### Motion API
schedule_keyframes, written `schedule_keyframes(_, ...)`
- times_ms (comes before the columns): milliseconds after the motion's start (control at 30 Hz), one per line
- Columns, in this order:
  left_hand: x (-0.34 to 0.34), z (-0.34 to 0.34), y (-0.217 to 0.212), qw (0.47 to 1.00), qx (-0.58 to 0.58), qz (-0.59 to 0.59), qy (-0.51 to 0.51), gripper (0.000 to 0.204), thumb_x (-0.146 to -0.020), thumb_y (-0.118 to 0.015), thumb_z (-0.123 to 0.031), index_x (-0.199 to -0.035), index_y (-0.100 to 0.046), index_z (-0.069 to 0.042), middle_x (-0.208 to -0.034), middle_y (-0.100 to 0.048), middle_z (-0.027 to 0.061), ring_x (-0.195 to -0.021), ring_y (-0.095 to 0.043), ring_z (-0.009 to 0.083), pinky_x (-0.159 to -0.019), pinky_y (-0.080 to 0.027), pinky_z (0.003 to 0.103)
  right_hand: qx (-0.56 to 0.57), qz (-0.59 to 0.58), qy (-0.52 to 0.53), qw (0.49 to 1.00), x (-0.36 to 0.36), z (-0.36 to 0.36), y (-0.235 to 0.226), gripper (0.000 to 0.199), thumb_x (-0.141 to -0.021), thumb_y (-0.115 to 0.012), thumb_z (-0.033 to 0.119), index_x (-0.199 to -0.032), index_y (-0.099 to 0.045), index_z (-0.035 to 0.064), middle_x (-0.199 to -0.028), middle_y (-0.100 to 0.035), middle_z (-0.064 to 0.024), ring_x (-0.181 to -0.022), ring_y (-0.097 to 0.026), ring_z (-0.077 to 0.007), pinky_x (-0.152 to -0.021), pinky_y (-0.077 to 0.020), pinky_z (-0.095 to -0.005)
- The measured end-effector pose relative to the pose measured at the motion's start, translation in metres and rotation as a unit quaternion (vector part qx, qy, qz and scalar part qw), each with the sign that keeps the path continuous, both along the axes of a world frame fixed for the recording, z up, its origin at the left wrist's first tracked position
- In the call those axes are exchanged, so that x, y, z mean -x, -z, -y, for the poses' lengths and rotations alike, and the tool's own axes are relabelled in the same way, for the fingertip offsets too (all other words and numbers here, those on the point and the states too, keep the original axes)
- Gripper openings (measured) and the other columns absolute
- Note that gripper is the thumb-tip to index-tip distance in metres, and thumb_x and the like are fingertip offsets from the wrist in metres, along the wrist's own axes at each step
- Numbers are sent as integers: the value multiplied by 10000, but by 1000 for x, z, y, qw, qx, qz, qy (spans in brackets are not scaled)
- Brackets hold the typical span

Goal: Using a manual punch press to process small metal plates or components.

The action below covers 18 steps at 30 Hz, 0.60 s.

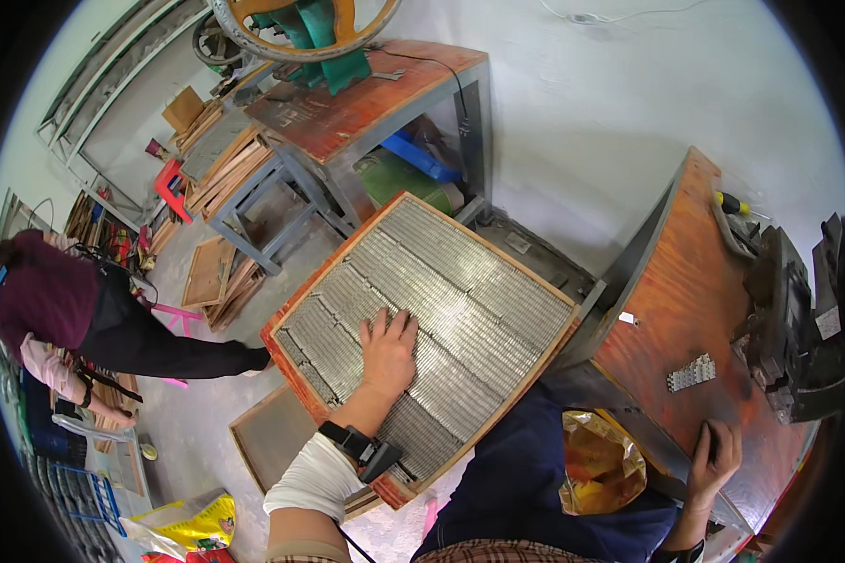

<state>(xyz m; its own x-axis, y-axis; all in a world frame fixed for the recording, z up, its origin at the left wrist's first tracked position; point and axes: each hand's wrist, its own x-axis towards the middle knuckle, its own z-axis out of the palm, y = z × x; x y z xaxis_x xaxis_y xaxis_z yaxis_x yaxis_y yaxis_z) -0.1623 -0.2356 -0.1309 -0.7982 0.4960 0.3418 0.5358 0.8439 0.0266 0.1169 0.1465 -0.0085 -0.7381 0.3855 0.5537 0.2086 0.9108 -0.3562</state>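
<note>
A shallow wooden-framed tray lies in front of me, filled with rows of small silvery metal pieces. My left hand rests flat on these rows with its fingers spread, and a dark device is strapped to that wrist. To the right, my right hand lies at the near edge of a reddish-brown worktable, fingers slightly bent and thumb apart, with nothing visible in it. Beyond that hand, a small block of metal pieces sits on the tabletop, apart from the fingers.
Black machine parts and a yellow-black screwdriver are at the worktable's far right. A gold-lined bag hangs by my lap. Ahead stands a table bearing a green handwheel machine. Another person bends over at left.
</note>
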Motion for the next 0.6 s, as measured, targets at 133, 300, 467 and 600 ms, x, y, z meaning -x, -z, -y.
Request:
schedule_keyframes(133, 5, 1, 3, 1000, -20, 12, -6, 414, -701, -544, 24, -1099, -642, -37, -1212, -563, 94, -1178, -436, 356, -980, -290, 529, 0, -10, -4, 1000, 5, 2, -2, 149, -758, -593, -80, -887, -603, -6, -804, -579, -143, -711, -565, -296, -648, -444, -359)
schedule_keyframes(300, 3, 0, 1, 1000, -13, 4, -7, 393, -719, -538, 5, -1091, -649, -52, -1211, -568, 80, -1165, -441, 354, -965, -292, 534, -10, -15, -4, 1000, 6, 3, -1, 153, -751, -598, -78, -883, -606, -3, -800, -584, -141, -712, -566, -297, -647, -445, -358)
schedule_keyframes(467, -21, -15, -8, 999, 8, 11, 33, 375, -739, -532, -20, -1092, -645, -72, -1207, -572, 66, -1171, -436, 355, -958, -279, 562, -5, -9, 5, 1000, 6, 4, -2, 146, -748, -604, -74, -876, -608, -2, -797, -588, -138, -713, -567, -299, -648, -445, -360)
schedule_keyframes(600, -42, -28, -12, 997, -9, 13, 74, 376, -728, -546, -35, -1090, -641, -71, -1188, -582, 61, -1154, -447, 355, -955, -272, 584, -8, -15, 4, 1000, 8, 5, -3, 141, -749, -614, -67, -874, -611, -1, -788, -588, -136, -710, -569, -299, -647, -448, -360)
